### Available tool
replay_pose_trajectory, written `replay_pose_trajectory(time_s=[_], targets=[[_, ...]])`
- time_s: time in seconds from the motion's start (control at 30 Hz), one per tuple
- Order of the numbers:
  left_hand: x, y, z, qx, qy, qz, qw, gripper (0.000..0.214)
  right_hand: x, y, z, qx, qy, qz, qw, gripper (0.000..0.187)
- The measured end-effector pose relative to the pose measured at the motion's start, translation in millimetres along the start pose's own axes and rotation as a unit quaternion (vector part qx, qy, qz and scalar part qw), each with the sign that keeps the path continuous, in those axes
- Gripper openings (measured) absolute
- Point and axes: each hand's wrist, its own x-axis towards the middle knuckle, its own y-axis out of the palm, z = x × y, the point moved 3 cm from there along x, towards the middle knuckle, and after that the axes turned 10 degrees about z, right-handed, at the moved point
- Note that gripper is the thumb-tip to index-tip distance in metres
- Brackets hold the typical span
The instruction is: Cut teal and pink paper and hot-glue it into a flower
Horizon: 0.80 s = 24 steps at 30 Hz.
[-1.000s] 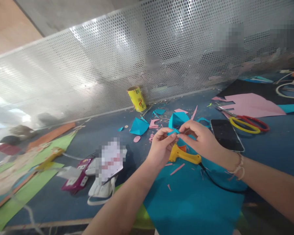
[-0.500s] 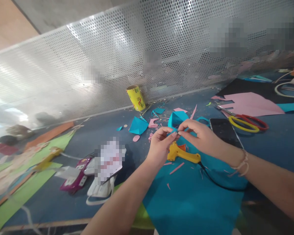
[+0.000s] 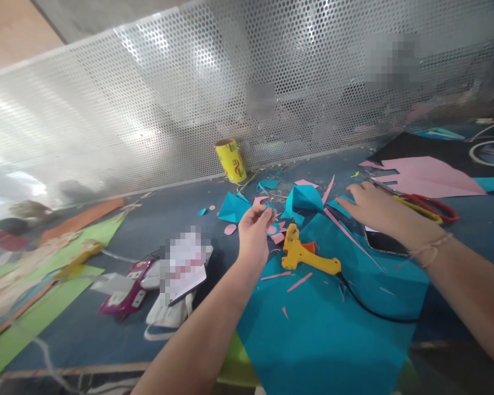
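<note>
Right fingers (image 3: 355,191) near scissors (image 3: 430,201), phone (image 3: 385,242)

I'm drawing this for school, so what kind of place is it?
Probably a craft table, perhaps in a classroom or workshop; I can't tell which. The clues: what looks like a yellow glue gun, scissors partly hidden behind the right hand, and a cut pink sheet.
</note>
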Motion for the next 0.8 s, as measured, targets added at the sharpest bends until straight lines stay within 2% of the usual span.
replay_pose_trajectory(time_s=[0.03, 0.07, 0.17, 0.23, 0.33, 0.43, 0.5, 0.6, 0.67, 0.73, 0.8], targets=[[0.7, -1.2, 1.1, 0.016, 0.002, -0.005, 1.000, 0.016, -3.1, -0.7, 13.3, -0.022, 0.023, 0.013, 0.999, 0.042], [1.2, -2.1, 1.9, 0.033, 0.006, -0.010, 0.999, 0.016, -7.6, -0.1, 28.8, -0.026, 0.017, 0.027, 0.999, 0.042], [2.2, -3.4, 3.2, 0.062, 0.017, -0.015, 0.998, 0.015, -27.1, 15.0, 75.7, -0.023, -0.085, 0.133, 0.987, 0.037], [2.4, -3.3, 3.2, 0.061, 0.024, -0.013, 0.998, 0.016, -39.7, 27.6, 95.0, -0.067, -0.129, 0.162, 0.976, 0.030], [2.2, -2.5, 2.3, 0.052, 0.028, -0.009, 0.998, 0.016, -47.5, 41.7, 103.2, -0.110, -0.141, 0.164, 0.970, 0.020], [2.3, -2.0, 1.0, 0.040, 0.025, -0.008, 0.999, 0.018, -44.0, 46.8, 96.9, -0.108, -0.104, 0.185, 0.971, 0.024], [2.7, -2.6, 0.1, 0.036, 0.021, -0.018, 0.999, 0.020, -39.1, 42.2, 91.8, -0.081, -0.071, 0.193, 0.975, 0.027], [3.8, -4.4, -0.9, 0.040, 0.021, -0.033, 0.998, 0.020, -30.8, 23.2, 86.7, 0.020, -0.039, 0.163, 0.986, 0.029], [4.7, -6.1, -1.1, 0.057, 0.023, -0.037, 0.997, 0.019, -25.5, 8.6, 82.1, 0.126, -0.014, 0.149, 0.981, 0.029], [5.5, -7.4, -0.6, 0.081, 0.022, -0.030, 0.996, 0.017, -21.3, -0.5, 75.8, 0.266, 0.024, 0.180, 0.947, 0.029], [5.7, -7.5, 0.2, 0.116, 0.017, -0.010, 0.993, 0.015, -18.2, -5.4, 70.7, 0.423, 0.036, 0.208, 0.881, 0.027]])
